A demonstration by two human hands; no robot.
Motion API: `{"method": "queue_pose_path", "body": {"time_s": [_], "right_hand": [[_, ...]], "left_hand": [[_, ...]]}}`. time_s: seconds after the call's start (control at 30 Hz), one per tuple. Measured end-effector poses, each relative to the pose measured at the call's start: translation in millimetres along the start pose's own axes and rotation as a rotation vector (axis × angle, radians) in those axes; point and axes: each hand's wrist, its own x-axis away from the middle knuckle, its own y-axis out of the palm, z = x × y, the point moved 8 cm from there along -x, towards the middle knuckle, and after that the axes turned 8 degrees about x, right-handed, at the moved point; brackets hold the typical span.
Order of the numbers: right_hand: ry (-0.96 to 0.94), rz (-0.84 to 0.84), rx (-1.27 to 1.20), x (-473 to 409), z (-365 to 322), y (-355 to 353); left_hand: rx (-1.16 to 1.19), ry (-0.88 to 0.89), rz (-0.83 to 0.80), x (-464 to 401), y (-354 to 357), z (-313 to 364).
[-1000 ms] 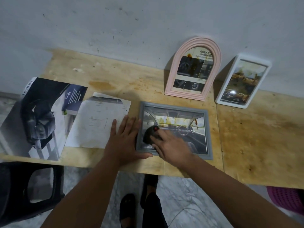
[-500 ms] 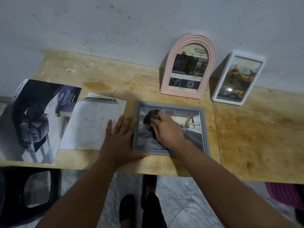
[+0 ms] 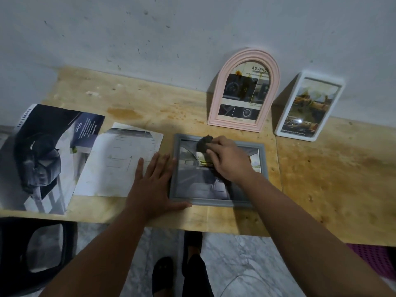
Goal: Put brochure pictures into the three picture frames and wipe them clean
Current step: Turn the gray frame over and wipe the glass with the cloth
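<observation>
- We see a grey frame (image 3: 218,202) lying flat on the wooden tabletop (image 3: 332,179), near its front edge, with a car-interior picture inside it.
- Our right hand (image 3: 228,160) rests over the upper part of the grey frame, and its grip is clamped on a dark cloth (image 3: 203,143), fingers curled round it.
- The dark cloth sits on the top left corner of the frame, partly over the grey border.
- Our left hand (image 3: 153,184) lies flat on the tabletop with its grip apart, fingers straight and spread; the fingertips touch the frame's left edge and the thumb lies along its bottom left corner.
- A pink arched frame (image 3: 216,99) stands leaning against the wall (image 3: 171,39) behind the grey frame, holding a brochure picture.
- Just to its right a white frame (image 3: 280,125) leans on the same wall, also filled with a picture.
- A loose sheet (image 3: 120,166) lies left of our left hand, partly under its fingers.
- An open brochure (image 3: 42,155) lies further left.
- A black chair (image 3: 17,275) stands at the lower left, below the tabletop.
</observation>
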Motion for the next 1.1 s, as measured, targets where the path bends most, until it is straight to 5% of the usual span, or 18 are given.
{"method": "queue_pose_path", "body": {"time_s": [0.27,0.4,0.5,0.6,0.7,0.83,1.1], "right_hand": [[-0.174,-0.027,0.088,62.6,-26.0,28.2],[-0.250,-0.120,-0.086,73.5,-25.4,20.5],[0.020,-0.144,-0.470,52.3,0.2,-2.1],[0.392,0.023,-0.730,33.8,40.9,-17.7],[0.410,0.130,-0.451,21.4,53.4,-19.0],[0.111,-0.018,0.106,21.7,10.7,21.6],[-0.081,-0.106,0.031,63.8,-8.5,21.2]], "left_hand": [[0.011,-0.002,-0.002,0.8,-0.5,0.0],[0.021,0.011,0.004,0.7,-1.0,0.3],[0.025,0.009,0.006,1.1,-1.7,-0.2],[0.025,0.011,0.005,1.2,-1.7,-0.3],[0.022,0.014,0.002,0.8,-0.8,0.1],[0.011,0.009,0.007,0.6,-0.8,0.4],[0.004,0.005,-0.004,0.1,-0.1,-0.5]]}}
